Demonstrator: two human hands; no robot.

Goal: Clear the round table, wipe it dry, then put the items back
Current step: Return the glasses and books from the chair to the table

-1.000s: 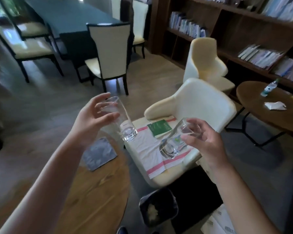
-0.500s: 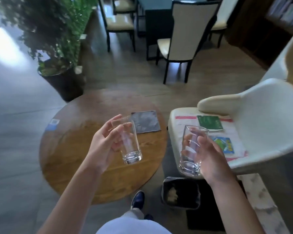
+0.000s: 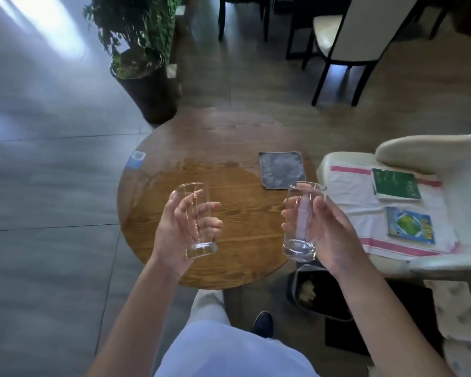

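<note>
Above round table [image 3: 158, 240], upright glasses [image 3: 195, 219] in both hands [image 3: 174, 235].

An upright glass [image 3: 193, 216] in each hand [image 3: 174, 235] above the round table [image 3: 229, 268].

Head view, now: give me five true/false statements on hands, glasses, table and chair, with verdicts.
1. Each hand grips a clear glass: left hand the left glass, right hand the right glass. True.
2. Both glasses stand on the round table. False: both are held in the air.
3. A grey cloth lies on the table. True.
4. The green book lies on the table. False: it lies on the striped towel on the armchair.
5. The glasses are held upside down. False: both are upright.
</note>
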